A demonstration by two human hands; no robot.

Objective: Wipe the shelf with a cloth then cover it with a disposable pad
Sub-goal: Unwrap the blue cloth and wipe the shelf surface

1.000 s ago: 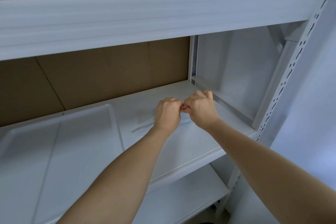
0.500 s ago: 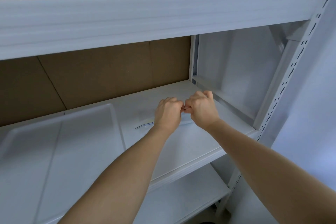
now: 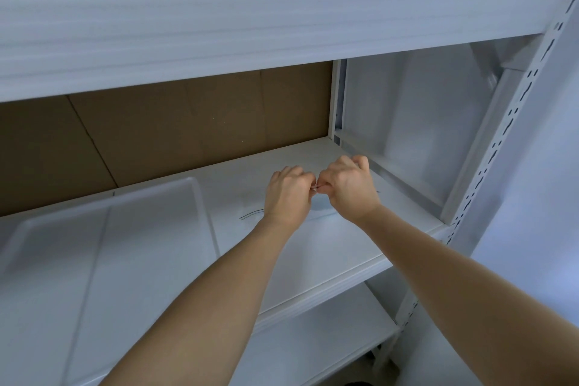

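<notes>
White metal shelving fills the view, backed by brown cardboard [image 3: 194, 135] and framed on the right by a slotted upright post [image 3: 513, 122]. Both hands meet over the middle shelf [image 3: 332, 247], knuckle to knuckle, fingers curled tight. The left hand [image 3: 289, 193] and the right hand [image 3: 351, 188] each pinch the same thin edge between them, where a sliver of pale material shows at the point where the fingertips come together. It looks like the disposable pad [image 3: 319, 208], a white, slightly translucent sheet lying flat on the shelf under and just in front of the hands; its outline blends into the white shelf, so its full extent and which way its long side runs cannot be told. A thin dark curved line [image 3: 252, 214] lies on the shelf just left of the left wrist.

Well to the left of the hands, a shallow white tray [image 3: 125, 247] rests on the same shelf, its long side running from the back wall toward the front edge; nothing shows inside it. Above the hands, the front rail of the upper shelf [image 3: 250, 34] crosses the whole view. Below the forearms, a lower shelf [image 3: 313, 345] is visible.
</notes>
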